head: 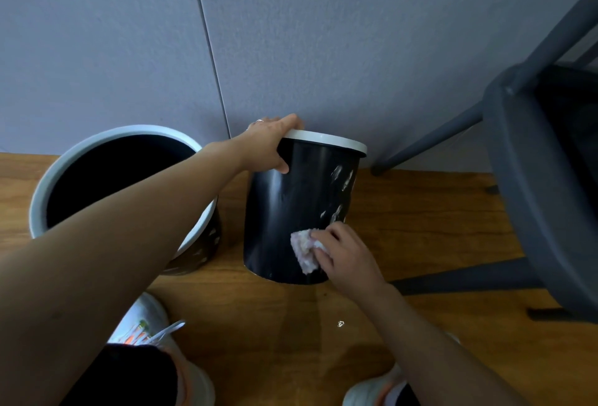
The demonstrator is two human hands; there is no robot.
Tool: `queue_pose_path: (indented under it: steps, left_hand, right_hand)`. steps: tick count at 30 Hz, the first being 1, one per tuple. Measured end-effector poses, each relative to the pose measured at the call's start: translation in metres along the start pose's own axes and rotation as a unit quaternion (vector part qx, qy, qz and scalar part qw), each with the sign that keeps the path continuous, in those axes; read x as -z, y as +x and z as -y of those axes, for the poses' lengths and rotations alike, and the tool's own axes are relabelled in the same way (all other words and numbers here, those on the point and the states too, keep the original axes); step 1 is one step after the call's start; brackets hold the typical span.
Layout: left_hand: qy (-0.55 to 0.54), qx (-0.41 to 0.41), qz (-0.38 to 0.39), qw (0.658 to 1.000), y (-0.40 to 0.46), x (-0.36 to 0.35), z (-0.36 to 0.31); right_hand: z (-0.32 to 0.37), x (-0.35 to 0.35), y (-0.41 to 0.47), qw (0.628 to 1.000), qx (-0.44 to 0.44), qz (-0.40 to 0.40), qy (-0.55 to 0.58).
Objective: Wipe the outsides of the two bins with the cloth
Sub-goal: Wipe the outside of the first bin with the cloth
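Against the grey wall [323,33], at about twelve o'clock on the wooden floor [420,227], the black bin [291,211] tilts with the left hand [270,143] curled over its white rim. At three o'clock on its lower side, the right hand [343,253] presses a crumpled pale cloth [304,248] under bent fingers. At nine o'clock the second bin [51,179] stands open just beside it, and a dark chair [534,146] is at two o'clock.
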State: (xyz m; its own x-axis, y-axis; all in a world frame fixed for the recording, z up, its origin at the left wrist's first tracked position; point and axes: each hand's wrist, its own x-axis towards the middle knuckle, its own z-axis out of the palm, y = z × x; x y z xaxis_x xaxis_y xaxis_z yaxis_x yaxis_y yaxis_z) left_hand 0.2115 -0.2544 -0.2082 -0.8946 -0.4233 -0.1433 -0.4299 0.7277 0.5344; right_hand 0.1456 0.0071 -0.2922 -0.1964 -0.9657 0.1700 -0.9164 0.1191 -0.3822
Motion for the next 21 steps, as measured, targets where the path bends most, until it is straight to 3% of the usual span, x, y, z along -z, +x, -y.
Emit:
queue_pose_path:
  steps: [7, 13, 21]
  left_hand:
    - [-0.087, 0.022, 0.022, 0.996, -0.005, 0.001, 0.003]
    - [0.112, -0.046, -0.034, 0.992, 0.001, -0.009, -0.014]
    - [0.045, -0.041, 0.002, 0.998, 0.008, -0.01, -0.013]
  right_hand:
    - [0.002, -0.005, -0.005, 1.0, -0.018, 0.009, 0.016]
    - [-0.001, -0.004, -0.004, 1.0, 0.011, 0.005, -0.004]
    - [0.002, -0.011, -0.009, 1.0, 0.027, 0.009, -0.009]
